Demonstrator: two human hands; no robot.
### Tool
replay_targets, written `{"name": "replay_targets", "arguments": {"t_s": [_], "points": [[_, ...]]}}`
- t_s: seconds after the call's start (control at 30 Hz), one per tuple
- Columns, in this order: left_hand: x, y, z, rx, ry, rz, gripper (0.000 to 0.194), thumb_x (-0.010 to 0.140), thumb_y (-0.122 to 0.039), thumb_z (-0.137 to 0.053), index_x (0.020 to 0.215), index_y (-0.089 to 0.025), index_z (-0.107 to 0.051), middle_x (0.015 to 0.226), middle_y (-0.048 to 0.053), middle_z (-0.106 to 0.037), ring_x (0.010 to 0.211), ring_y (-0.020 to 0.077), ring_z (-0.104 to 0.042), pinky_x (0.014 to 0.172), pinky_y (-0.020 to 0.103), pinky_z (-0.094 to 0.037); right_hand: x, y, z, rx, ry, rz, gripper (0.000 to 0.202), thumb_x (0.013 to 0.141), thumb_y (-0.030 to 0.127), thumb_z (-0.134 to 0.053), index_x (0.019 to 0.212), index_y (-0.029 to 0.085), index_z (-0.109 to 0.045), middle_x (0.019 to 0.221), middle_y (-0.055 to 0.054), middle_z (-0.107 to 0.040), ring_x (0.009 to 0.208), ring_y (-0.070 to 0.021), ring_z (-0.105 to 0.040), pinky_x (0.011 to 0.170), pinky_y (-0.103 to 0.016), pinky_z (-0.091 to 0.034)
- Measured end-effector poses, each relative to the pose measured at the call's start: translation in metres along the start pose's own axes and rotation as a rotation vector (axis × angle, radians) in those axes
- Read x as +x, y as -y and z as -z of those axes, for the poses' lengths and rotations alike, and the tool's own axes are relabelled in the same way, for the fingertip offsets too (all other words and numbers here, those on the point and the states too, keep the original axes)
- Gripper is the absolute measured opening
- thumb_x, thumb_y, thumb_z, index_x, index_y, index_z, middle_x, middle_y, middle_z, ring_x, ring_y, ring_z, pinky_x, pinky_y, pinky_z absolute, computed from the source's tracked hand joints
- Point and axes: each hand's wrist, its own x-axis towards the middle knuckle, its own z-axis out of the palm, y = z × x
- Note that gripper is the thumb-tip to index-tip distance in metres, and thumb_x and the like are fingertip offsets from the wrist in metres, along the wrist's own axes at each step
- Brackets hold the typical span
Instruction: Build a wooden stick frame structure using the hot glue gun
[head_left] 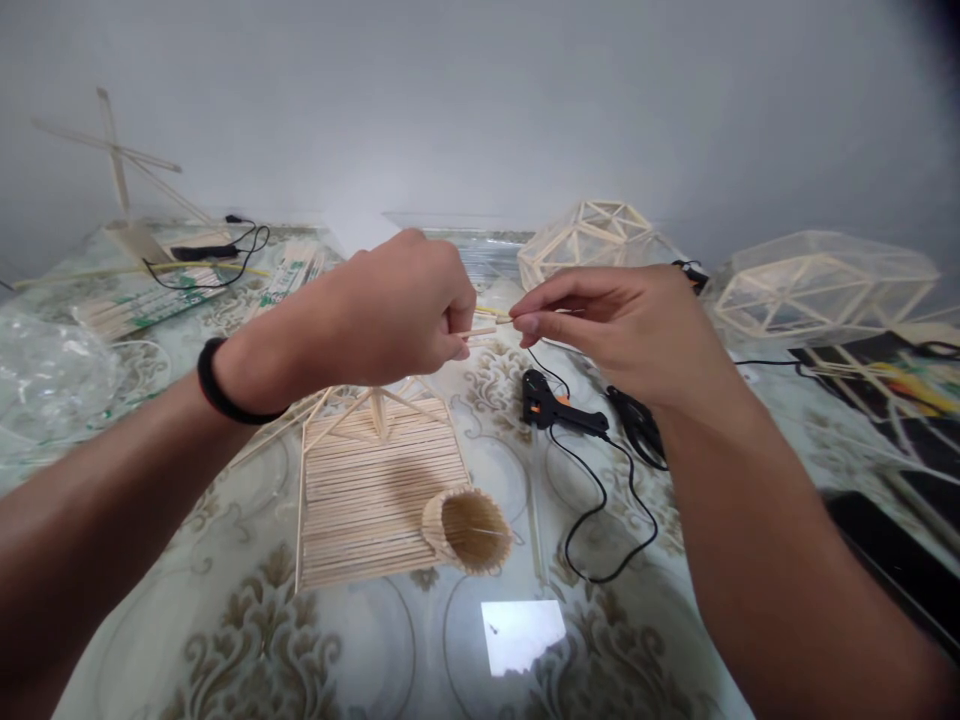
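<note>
My left hand (397, 305) is closed around a thin wooden stick (481, 332), whose tip points right. Facing it, my right hand (611, 315) pinches something thin and dark between thumb and fingertips, close to the stick's tip; its kind is too small to make out. Below my left hand lies a flat panel of wooden sticks (360, 500), with slanted sticks joined at its far edge. A round cup made of short sticks (437, 528) rests at the panel's right corner. To its right, a black glue gun (564, 410) lies on the table.
Black-handled scissors (637, 430) lie beside the glue gun. Wrapped stick packs (157, 300) and a crossed-stick stand (116, 170) are at left. Wooden frames in clear plastic (592, 240) stand at the back right. A black phone-like slab (892, 560) sits near my right arm.
</note>
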Motion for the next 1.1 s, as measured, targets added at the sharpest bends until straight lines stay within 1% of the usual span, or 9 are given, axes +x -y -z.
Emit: {"name": "replay_targets", "arguments": {"t_s": [0.13, 0.27, 0.33, 0.5, 0.67, 1.1], "points": [[0.0003, -0.0015, 0.0005, 0.001, 0.005, -0.001, 0.014, 0.085, -0.031, -0.072, 0.076, -0.022, -0.078, 0.071, 0.001, -0.075, 0.067, 0.0162, -0.064, 0.067, 0.03, -0.038, -0.0012, -0.0012, -0.0031, 0.002, -0.003, -0.027, 0.01, 0.074, 0.032, -0.086, 0.076, 0.023, -0.081, 0.07, 0.0, -0.073, 0.067, -0.0171, -0.069, 0.069, -0.034, -0.06], [0.0005, -0.0018, 0.0006, -0.011, 0.008, -0.017, 0.014, 0.086, -0.03, -0.073, 0.076, -0.022, -0.078, 0.071, 0.001, -0.076, 0.069, 0.0167, -0.064, 0.066, 0.03, -0.038, -0.0035, 0.001, -0.0027, 0.002, -0.019, -0.033, 0.012, 0.074, 0.035, -0.088, 0.075, 0.024, -0.081, 0.073, -0.001, -0.075, 0.072, -0.0188, -0.071, 0.074, -0.036, -0.061], [0.0006, -0.0017, 0.0009, -0.013, 0.007, -0.009, 0.015, 0.086, -0.031, -0.073, 0.076, -0.022, -0.078, 0.072, 0.001, -0.076, 0.069, 0.0166, -0.064, 0.066, 0.03, -0.038, -0.0049, 0.003, -0.0021, 0.009, -0.024, -0.031, 0.014, 0.073, 0.036, -0.089, 0.074, 0.025, -0.081, 0.073, -0.001, -0.075, 0.072, -0.0193, -0.071, 0.074, -0.036, -0.062], [0.0014, -0.0018, 0.002, -0.003, 0.026, 0.006, 0.013, 0.084, -0.03, -0.072, 0.077, -0.022, -0.078, 0.073, 0.001, -0.077, 0.069, 0.0159, -0.064, 0.067, 0.03, -0.039, -0.0066, 0.0033, -0.0038, -0.002, 0.009, -0.026, 0.017, 0.076, 0.04, -0.089, 0.074, 0.026, -0.08, 0.073, -0.001, -0.075, 0.071, -0.0193, -0.069, 0.072, -0.036, -0.062], [0.0022, -0.002, 0.0023, 0.003, 0.037, -0.005, 0.015, 0.085, -0.031, -0.071, 0.076, -0.021, -0.078, 0.072, 0.001, -0.076, 0.067, 0.0156, -0.063, 0.066, 0.029, -0.038, -0.0062, 0.0023, -0.0068, 0.001, 0.045, -0.023, 0.015, 0.076, 0.039, -0.087, 0.075, 0.026, -0.081, 0.073, 0.0, -0.075, 0.072, -0.0189, -0.07, 0.073, -0.035, -0.062], [0.0025, -0.0035, 0.0037, 0.009, 0.032, -0.005, 0.015, 0.085, -0.031, -0.07, 0.076, -0.022, -0.078, 0.071, 0.001, -0.076, 0.068, 0.0165, -0.064, 0.066, 0.029, -0.039, -0.0061, 0.0037, -0.0091, -0.006, 0.064, -0.022, 0.02, 0.078, 0.044, -0.088, 0.073, 0.026, -0.079, 0.073, -0.001, -0.074, 0.072, -0.0201, -0.068, 0.073, -0.037, -0.059]]}}
